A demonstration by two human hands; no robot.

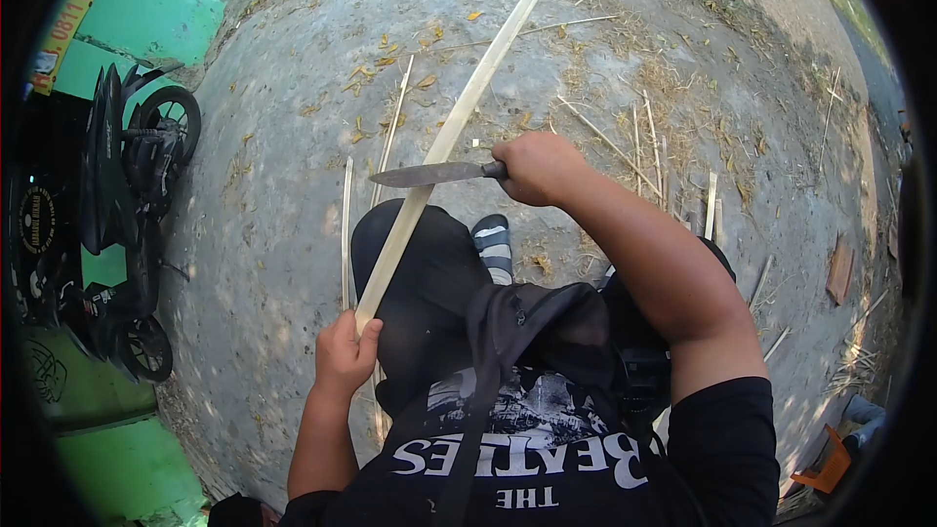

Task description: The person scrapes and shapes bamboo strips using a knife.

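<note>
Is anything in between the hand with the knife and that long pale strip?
Only the knife itself: the right hand holds it, and it crosses over the long pale strip. Nothing else visible gets in the way. The left hand holds the strip's near end.

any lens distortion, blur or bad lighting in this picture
Head view: strong fisheye curving, black rounded edges; head view: daylight on the ground, dappled toward lower left; head view: motorbike partly merging with deep shadow; head view: knife and strip fairly sharp, no obvious motion blur.
</note>
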